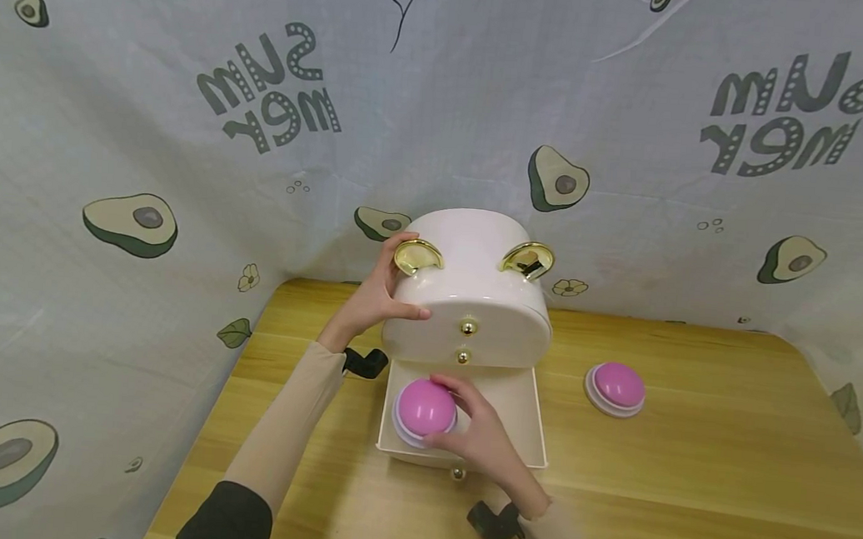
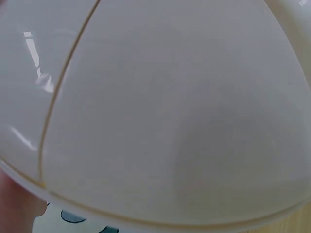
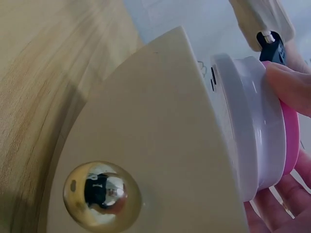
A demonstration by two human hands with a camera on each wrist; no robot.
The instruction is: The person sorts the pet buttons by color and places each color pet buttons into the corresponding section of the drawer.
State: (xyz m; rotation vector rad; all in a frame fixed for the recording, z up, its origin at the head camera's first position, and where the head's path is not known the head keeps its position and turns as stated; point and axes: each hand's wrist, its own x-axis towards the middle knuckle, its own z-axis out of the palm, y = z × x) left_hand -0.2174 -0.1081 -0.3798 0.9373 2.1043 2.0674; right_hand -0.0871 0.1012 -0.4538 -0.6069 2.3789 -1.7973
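A white drawer box (image 1: 469, 272) with gold ears and round gold knobs stands at the back of the table. My left hand (image 1: 375, 295) grips its left side, thumb across the front edge and fingers behind an ear. In the left wrist view the box's smooth white wall (image 2: 160, 107) fills most of the picture. Below, the bottom drawer (image 1: 508, 400) is pulled out. My right hand (image 1: 484, 432) holds a pink-domed push button (image 1: 425, 408) with a white base, between thumb and fingers. In the right wrist view the white base (image 3: 265, 131) is tilted at the drawer's edge.
A second pink push button (image 1: 619, 385) sits on the wooden table (image 1: 689, 454), right of the box. A patterned cloth (image 1: 442, 120) with avocados hangs behind the table and along its left side. The drawer's gold knob (image 3: 102, 196) sticks out at the front.
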